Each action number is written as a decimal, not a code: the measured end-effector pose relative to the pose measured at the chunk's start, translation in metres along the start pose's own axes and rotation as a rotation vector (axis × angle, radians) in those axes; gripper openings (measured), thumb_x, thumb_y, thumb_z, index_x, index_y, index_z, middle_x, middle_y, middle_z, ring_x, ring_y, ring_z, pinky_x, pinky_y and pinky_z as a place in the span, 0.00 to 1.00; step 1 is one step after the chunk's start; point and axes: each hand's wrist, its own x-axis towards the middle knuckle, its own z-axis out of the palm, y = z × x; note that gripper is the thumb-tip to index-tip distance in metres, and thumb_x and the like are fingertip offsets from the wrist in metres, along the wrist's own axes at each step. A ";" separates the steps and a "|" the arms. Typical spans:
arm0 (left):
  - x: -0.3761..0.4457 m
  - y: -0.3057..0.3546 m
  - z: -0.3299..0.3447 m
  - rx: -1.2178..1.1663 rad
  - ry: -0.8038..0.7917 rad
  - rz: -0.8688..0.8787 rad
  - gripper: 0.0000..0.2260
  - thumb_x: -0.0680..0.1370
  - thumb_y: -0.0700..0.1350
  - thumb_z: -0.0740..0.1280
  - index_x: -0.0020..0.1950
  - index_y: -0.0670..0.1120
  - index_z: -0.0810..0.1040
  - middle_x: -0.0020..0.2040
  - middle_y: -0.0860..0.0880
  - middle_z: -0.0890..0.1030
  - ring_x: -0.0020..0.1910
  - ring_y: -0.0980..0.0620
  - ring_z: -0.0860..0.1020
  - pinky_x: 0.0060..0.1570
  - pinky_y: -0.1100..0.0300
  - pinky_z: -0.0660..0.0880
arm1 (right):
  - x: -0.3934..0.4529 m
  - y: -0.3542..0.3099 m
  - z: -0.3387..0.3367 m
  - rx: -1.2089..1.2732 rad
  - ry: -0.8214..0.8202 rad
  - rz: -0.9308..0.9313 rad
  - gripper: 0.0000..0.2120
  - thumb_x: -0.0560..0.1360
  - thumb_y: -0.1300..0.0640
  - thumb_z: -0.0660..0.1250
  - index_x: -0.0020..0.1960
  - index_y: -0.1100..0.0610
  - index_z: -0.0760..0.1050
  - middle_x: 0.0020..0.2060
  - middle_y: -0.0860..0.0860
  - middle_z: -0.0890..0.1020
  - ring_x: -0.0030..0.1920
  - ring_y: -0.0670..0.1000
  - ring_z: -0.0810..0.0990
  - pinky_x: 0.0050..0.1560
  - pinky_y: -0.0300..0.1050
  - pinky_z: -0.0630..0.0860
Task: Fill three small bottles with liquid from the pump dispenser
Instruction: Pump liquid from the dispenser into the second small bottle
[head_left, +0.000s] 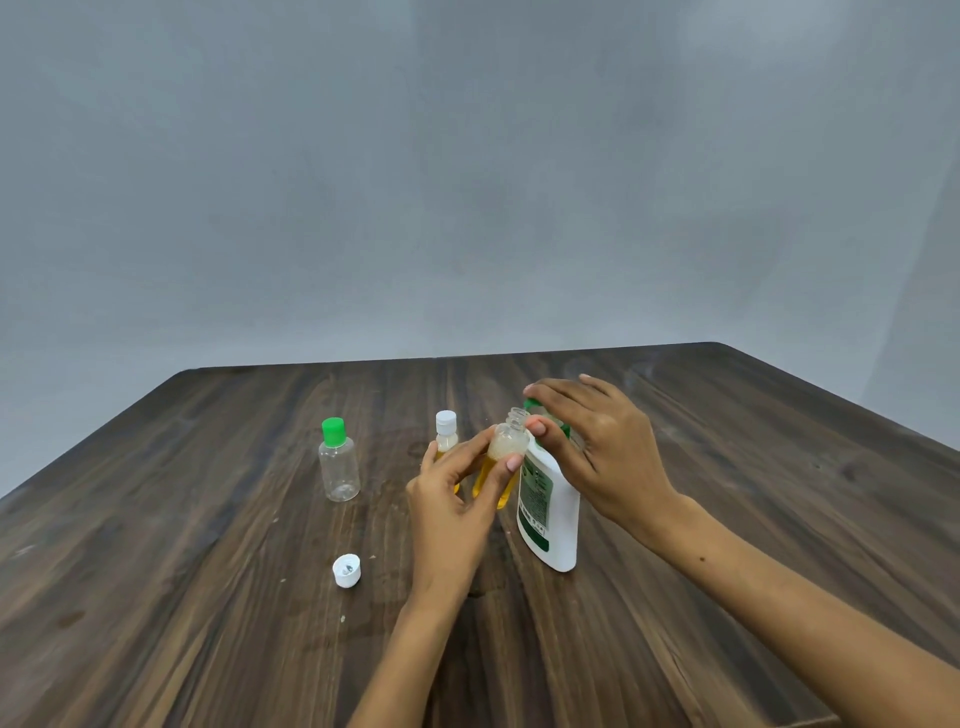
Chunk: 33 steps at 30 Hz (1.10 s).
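Holding the open bottle (503, 462) tilted in the left hand (451, 499), fingers curled round it, yellow liquid partway up with foam on top, its neck right by the green pump of the white dispenser (549, 506). Right hand (597, 441) rests flat on the pump, fingers straight. Behind sits a white-capped filled bottle (445, 434); an empty green-capped bottle (338, 462) stands left. A loose white cap (346, 570) lies on the wooden surface (208, 597).

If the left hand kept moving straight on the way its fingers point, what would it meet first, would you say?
The left hand already holds the open bottle, fingers pointing up and right. Pushed further that way, the bottle would probably meet the pump dispenser first, or the right hand on its pump; depth is unclear.
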 end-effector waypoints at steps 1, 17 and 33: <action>0.000 0.000 0.000 0.002 -0.001 -0.003 0.12 0.72 0.51 0.71 0.54 0.56 0.81 0.45 0.67 0.82 0.57 0.52 0.78 0.51 0.82 0.64 | -0.002 -0.001 0.002 0.014 0.006 0.016 0.30 0.80 0.38 0.49 0.54 0.59 0.81 0.51 0.51 0.83 0.51 0.50 0.81 0.58 0.43 0.70; -0.001 0.003 0.000 0.018 0.019 0.002 0.12 0.73 0.44 0.73 0.54 0.56 0.79 0.46 0.66 0.81 0.57 0.47 0.79 0.51 0.85 0.61 | -0.001 -0.001 0.000 0.023 0.010 0.004 0.30 0.80 0.38 0.48 0.54 0.59 0.81 0.51 0.51 0.83 0.51 0.50 0.80 0.57 0.43 0.70; -0.001 0.003 -0.001 0.042 0.006 0.026 0.11 0.72 0.51 0.70 0.54 0.59 0.79 0.44 0.73 0.79 0.58 0.53 0.78 0.53 0.85 0.59 | -0.002 0.002 0.002 -0.043 -0.007 -0.017 0.30 0.80 0.39 0.49 0.57 0.59 0.79 0.54 0.52 0.82 0.54 0.50 0.80 0.61 0.45 0.69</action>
